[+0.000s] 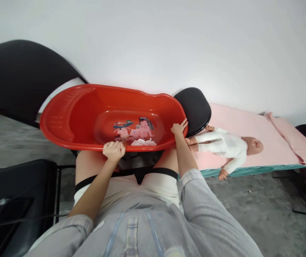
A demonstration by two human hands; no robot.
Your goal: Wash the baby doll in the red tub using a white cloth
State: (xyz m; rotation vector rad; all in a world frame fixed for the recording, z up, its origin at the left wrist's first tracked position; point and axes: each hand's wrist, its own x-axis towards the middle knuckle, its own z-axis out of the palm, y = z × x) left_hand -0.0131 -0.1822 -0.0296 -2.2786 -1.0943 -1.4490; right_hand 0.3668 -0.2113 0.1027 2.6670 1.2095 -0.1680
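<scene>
A red plastic baby bathtub [84, 107] lies in front of me above my thighs, with a printed picture on its inner floor. My left hand [114, 150] is closed around its near rim, fingers over the edge. At the right end, my right hand [179, 127] grips the rim, its fingertips bent across the edge and its thumb hidden. A crumpled white cloth [143, 142] rests inside the tub, by the near wall. To the right, a baby doll [226, 144] in white clothes lies on its back on a pink-covered bed.
Black chair backs [24, 78] stand left of the tub, and a smaller black seat [193, 109] touches its right end. The pink bed [262, 135] runs along the white wall [153, 46]. A black padded chair [19, 200] is at lower left.
</scene>
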